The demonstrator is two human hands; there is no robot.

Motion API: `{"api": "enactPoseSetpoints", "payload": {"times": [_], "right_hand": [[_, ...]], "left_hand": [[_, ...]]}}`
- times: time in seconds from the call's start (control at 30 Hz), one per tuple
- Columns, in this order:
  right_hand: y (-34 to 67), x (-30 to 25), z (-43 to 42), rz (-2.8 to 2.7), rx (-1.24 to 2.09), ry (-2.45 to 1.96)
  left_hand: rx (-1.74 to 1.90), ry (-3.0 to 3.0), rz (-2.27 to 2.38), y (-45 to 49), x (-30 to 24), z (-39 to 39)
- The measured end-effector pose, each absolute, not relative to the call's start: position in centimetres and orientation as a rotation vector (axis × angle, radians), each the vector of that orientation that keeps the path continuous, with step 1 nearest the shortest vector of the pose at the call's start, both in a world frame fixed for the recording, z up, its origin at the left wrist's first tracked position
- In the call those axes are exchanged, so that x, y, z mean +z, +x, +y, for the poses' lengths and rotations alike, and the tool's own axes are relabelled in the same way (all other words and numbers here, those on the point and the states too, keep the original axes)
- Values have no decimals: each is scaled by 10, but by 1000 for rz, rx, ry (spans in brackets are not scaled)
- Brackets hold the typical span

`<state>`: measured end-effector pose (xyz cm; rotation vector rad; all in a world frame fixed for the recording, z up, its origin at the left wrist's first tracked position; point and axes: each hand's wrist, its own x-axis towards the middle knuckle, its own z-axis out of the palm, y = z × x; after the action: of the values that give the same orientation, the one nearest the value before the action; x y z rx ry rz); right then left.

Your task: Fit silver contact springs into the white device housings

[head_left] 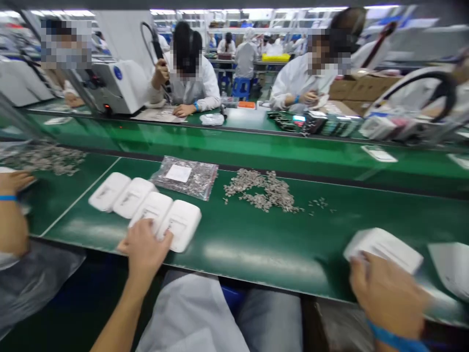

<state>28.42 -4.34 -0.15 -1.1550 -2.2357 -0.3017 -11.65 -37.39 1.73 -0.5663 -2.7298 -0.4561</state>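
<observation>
A row of several white plastic housings [181, 222] lies on the green work surface, touching side by side. My left hand [146, 247] rests on the near edge of the two rightmost ones, fingers apart, thumb on the end housing. Over at the right, my right hand [388, 293], blurred and wearing a blue wristband, grips another white housing [384, 252]. The far side of that housing tilts up from the surface. At the right edge stands one more white piece [452, 266], partly out of view.
Behind the row lies a clear bag of small metal parts [186, 178]. A loose pile of such parts [260, 190] spreads to its right. A co-worker's arm [12, 215] reaches in at left. Across a green belt [220, 146], other people sit at work.
</observation>
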Motion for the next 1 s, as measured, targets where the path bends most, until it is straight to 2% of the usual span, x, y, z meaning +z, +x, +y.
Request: {"api": "enactPoseSetpoints", "payload": {"times": [0.13, 0.23, 0.3, 0.4, 0.5, 0.67, 0.73, 0.9, 1.0], "right_hand": [[258, 5, -77, -2439, -77, -910], [232, 27, -78, -2501, 195, -875], [225, 40, -49, -2416, 284, -869], [231, 43, 21, -2264, 155, -1030], [237, 23, 83, -2368, 172, -1077], [231, -18, 115, -2486, 110, -1012], [230, -23, 114, -2517, 113, -1021], [229, -1, 92, -2448, 124, -995], [227, 29, 56, -2337, 281, -903]], "left_hand": [[-810, -775, -2340, -113, 36, -333], [-1071, -1579, -1957, -58, 55, -259], [-1087, -2137, -1759, -18, 58, -205], [-1168, -2420, -1680, 15, 45, -132], [-1249, -2554, -1766, 20, 24, -88], [-960, -2823, -1762, 21, 8, -77], [-952, -2827, -1797, 22, 9, -78], [-1011, -2797, -1824, 19, 10, -78], [-1193, -2720, -1803, 17, 10, -78]]}}
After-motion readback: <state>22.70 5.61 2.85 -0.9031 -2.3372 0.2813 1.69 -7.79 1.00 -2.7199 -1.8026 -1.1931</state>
